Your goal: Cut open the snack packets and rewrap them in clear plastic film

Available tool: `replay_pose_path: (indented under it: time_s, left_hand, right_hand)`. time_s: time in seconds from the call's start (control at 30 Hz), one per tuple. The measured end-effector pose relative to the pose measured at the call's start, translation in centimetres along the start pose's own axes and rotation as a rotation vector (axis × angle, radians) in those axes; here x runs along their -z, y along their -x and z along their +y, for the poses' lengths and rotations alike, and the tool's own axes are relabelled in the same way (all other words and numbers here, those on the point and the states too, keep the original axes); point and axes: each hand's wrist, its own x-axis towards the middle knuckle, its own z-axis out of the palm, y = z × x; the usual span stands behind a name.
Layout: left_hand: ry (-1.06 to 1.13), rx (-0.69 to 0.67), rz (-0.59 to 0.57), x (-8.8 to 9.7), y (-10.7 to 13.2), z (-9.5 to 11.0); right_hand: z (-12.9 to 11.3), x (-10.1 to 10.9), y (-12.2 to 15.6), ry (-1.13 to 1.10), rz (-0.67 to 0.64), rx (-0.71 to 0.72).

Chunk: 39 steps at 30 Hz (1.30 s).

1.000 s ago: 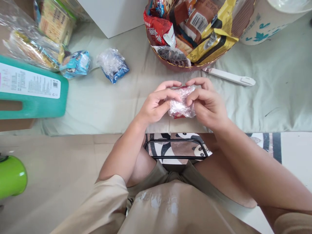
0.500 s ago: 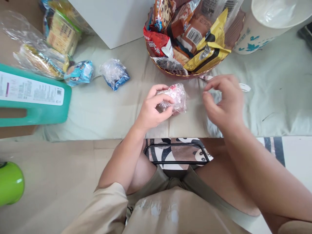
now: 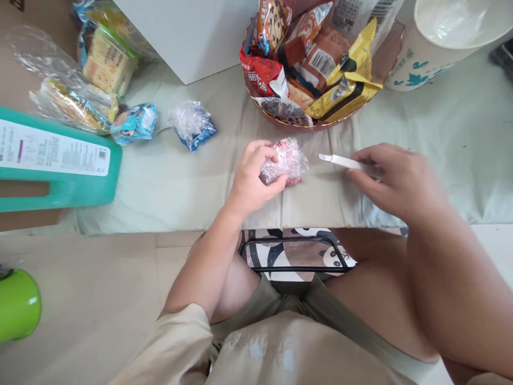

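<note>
My left hand [image 3: 256,174] is closed around the left side of a small red packet wrapped in crinkled clear plastic [image 3: 290,160], which rests on the cloth. Thumb and fingers press on the wrap. To the right, my right hand [image 3: 396,179] grips a slim white utility knife [image 3: 340,160] between thumb and fingers. Its narrow tip points left toward the packet, with a gap between them. The knife's rear end is hidden in the palm. Beyond both hands is a gold-rimmed bowl [image 3: 276,118] of wrapped snacks.
A blue packet in clear plastic [image 3: 194,125] and a light-blue packet [image 3: 136,123] lie left. A teal container [image 3: 80,182] stands nearer the left edge, by bagged snacks [image 3: 108,61]. A white box [image 3: 188,37] is behind. A patterned white bucket [image 3: 420,59] stands right of the bowl.
My right hand has picked up the white utility knife from beside the bowl and moved right and nearer to me. My left hand stays on the red packet.
</note>
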Motion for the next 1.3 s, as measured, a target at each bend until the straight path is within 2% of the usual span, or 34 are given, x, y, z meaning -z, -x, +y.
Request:
replay_pose_path:
  time_s: [0.1,0.17,0.27,0.43,0.53,0.67,0.77,0.93,1.13,1.3]
  left_hand:
    - [0.036,-0.005,-0.002,-0.1,0.0,0.0]
    - [0.076,-0.016,-0.013,-0.3,0.1,0.0]
    - [0.122,-0.04,-0.042,-0.6,0.0,0.1]
    - [0.117,0.01,-0.064,-0.2,-0.1,0.3]
    - [0.174,0.049,-0.088,0.1,0.0,0.4]
    - [0.239,0.102,-0.06,-0.1,0.2,0.2]
    - [0.227,0.116,-0.027,-0.3,0.2,0.2]
    - [0.152,0.04,0.042,-0.2,-0.1,0.5]
    - [0.111,-0.02,0.073,0.0,-0.1,0.3]
    - [0.222,-0.093,0.177,0.1,-0.4,-0.6]
  right_hand:
    - [-3.1,-0.9,1.1,-0.431,-0.127,-0.048]
    - [-4.9,-2.1,1.5,-0.688,-0.233,-0.01]
    - [-6.1,-3.8,1.4,-0.829,-0.27,0.012]
    - [-4.9,-4.2,0.7,-0.794,-0.18,-0.109]
    - [-4.5,-3.7,0.6,-0.778,-0.162,-0.114]
    - [-4.9,-3.2,0.6,-0.743,-0.165,-0.105]
    - [-5.4,-3.3,0.7,-0.749,-0.227,-0.144]
    - [-5.8,-3.8,0.8,-0.807,-0.353,-0.236]
    - [-5.8,-3.8,0.6,-0.743,-0.343,-0.352]
    - [-6.2,-3.3,0.5,-0.741,-0.369,-0.371]
